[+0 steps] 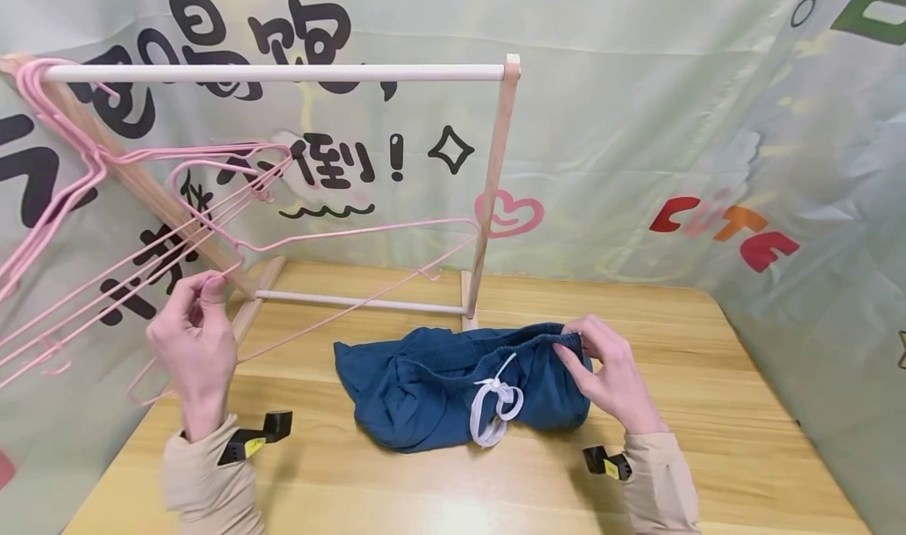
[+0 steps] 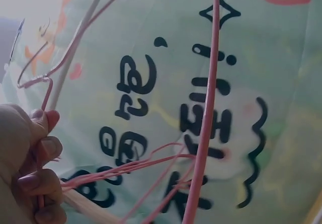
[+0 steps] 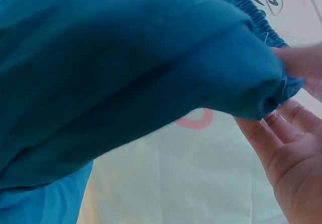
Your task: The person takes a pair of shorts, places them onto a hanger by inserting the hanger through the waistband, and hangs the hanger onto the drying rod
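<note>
1. Two hands, both occupied: L hand [image 1: 194, 338] pinches a pink hanger [image 1: 354, 230] on its shoulder wire, just beside the neck; hook above the grip, rest of frame off to the right.
2. R hand [image 1: 609, 370] clamped on blue garment [image 1: 439, 413], gathered waistband btwn thumb & fingers at its right end. Bulk lies left of grip, on table [image 1: 708, 401]; white drawstring [image 1: 497, 385] tied in front.
3. Writing: backdrop [image 1: 602, 126] has "CUTE" at right, black Chinese chars incl. 倒 w/ "!" behind rack [image 1: 495, 149]. Yellow wrist-cam labels too small to read.
4. Pose: L forearm near-upright, hand raised; R forearm slants up-left from lower right.
</note>
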The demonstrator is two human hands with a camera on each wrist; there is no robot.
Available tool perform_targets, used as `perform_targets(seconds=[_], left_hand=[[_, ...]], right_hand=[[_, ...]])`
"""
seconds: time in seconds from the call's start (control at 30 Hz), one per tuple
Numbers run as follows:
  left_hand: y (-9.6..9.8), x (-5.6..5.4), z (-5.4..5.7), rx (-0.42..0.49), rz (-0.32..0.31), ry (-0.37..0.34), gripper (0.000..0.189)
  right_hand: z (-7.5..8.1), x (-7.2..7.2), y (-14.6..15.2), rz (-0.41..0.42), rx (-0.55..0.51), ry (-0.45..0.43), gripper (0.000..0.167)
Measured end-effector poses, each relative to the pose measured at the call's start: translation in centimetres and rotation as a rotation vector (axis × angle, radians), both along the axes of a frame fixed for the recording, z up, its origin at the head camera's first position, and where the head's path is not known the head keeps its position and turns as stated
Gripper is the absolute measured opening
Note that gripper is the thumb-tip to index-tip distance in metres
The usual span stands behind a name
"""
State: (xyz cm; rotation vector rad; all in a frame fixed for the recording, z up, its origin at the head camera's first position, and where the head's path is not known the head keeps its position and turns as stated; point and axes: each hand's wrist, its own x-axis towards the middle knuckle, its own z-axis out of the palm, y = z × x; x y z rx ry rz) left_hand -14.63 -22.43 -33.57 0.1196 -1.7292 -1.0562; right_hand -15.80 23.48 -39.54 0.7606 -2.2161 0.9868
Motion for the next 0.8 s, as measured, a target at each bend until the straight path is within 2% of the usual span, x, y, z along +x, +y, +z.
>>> perform_targets(seconds=[0.17, 0.3, 0.5, 0.8], left_hand=[[0.8, -0.9, -1.2, 0.038, -0.158, 0.053, 0.025], [1.5, -1.6, -1.7, 0.01, -0.236, 0.071, 0.021], [2.6, -2.4, -2.2, -0.067, -0.302, 0.063, 0.017], [3.5, -2.8, -2.8, -0.113, -0.363, 0.064, 0.014]], right_hand=[[-0.2, 0.1, -0.2, -0.004, -0.055, -0.026, 0.03], [-0.2, 0.1, -0.3, -0.013, -0.065, -0.03, 0.029], [0.0, 0.1, -0.2, -0.008, -0.062, -0.045, 0.027], [0.1, 0.0, -0.2, 0.012, -0.073, -0.043, 0.027]])
